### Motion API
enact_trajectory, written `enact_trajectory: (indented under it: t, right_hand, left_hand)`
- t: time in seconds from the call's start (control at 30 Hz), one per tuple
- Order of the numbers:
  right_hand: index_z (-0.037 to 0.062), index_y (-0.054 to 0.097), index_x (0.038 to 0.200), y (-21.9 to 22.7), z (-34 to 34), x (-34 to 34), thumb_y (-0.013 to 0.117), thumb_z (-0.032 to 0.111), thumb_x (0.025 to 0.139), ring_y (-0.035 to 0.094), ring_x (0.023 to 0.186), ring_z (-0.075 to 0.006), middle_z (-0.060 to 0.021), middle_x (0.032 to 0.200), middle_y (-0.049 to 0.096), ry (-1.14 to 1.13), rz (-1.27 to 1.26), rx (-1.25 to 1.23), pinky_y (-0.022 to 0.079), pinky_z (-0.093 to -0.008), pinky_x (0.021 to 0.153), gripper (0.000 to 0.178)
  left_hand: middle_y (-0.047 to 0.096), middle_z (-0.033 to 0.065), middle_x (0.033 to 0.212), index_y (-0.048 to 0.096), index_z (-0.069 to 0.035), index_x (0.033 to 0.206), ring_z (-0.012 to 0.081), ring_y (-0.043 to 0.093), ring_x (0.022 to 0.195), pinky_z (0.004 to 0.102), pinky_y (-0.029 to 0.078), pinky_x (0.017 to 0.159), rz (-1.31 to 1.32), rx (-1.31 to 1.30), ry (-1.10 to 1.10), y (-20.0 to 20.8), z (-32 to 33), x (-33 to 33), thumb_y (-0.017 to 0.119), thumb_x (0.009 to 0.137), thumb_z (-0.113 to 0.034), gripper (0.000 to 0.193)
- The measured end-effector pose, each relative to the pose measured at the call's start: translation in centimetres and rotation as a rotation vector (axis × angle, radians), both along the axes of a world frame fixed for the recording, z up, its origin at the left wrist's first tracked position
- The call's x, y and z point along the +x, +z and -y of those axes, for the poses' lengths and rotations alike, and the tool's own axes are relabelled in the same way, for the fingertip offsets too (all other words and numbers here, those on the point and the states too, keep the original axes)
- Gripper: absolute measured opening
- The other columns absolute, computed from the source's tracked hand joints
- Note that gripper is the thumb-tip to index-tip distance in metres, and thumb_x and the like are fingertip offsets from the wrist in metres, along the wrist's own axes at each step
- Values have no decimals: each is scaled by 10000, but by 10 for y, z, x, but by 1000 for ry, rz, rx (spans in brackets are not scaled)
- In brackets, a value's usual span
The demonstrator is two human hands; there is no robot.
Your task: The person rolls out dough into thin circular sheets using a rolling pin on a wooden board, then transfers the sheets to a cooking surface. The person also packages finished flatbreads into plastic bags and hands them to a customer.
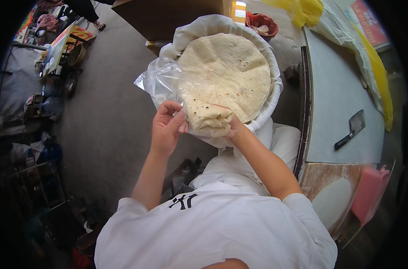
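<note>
A folded flatbread is going into a clear plastic bag. My left hand pinches the bag's edge beside the bread. My right hand grips the folded bread from the right, mostly hidden under it. Behind them a stack of round flatbreads lies in a large basket lined with white cloth. My forearms come up from my white shirt at the bottom.
A cleaver lies on the grey table at the right. A flat disc of dough rests on a wooden board, next to a pink cloth. Yellow plastic hangs at the back right. Clutter lines the left floor.
</note>
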State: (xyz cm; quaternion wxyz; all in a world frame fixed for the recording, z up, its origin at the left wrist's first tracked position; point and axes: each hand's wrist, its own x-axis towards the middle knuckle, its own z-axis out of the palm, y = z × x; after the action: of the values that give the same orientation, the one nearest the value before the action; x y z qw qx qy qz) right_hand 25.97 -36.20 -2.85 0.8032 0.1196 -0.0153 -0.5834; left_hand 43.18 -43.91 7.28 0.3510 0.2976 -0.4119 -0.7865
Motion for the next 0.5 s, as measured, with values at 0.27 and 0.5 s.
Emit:
enact_trajectory:
  t: [0.27,0.5]
  right_hand:
    - [-21,505,1325,24,110,-25,516,259,1021,643,1108,-228,-141,1275,616,-131,-563,144,504,-386,1001,413]
    - [93,443,1426,51,158,-59,503,393,1018,523,1262,-275,-86,1380,548,-371,-303,271,431,-462,1077,509]
  left_hand:
    - [570,35,932,548,-39,1006,89,586,641,235,503,590,195,89,-357,28,8,-11,662,898,38,174]
    - [621,26,914,611,-5,1183,88,609,707,225,510,665,336,335,-571,52,14,-64,674,915,-26,276]
